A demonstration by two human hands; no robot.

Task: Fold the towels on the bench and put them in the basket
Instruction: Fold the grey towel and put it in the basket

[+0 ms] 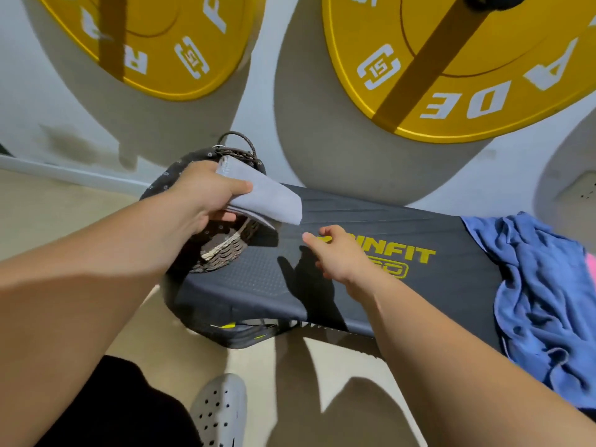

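Observation:
My left hand [201,191] grips a folded grey towel [271,200] between thumb and fingers, holding it over the dark wicker basket [225,250] that stands at the left end of the bench. The black padded bench [371,291] runs to the right, with yellow lettering on it. My right hand [338,256] hovers just above the bench top, fingers loosely curled, holding nothing. A crumpled blue towel [541,298] lies on the right end of the bench and hangs over its front edge. A bit of pink cloth [591,267] shows at the far right edge.
Two yellow weight plates [451,66] hang on the white wall behind the bench. Beige floor lies in front, with my grey perforated shoe [219,411] and dark trouser leg at the bottom left. The basket has a braided handle [245,140] at its back.

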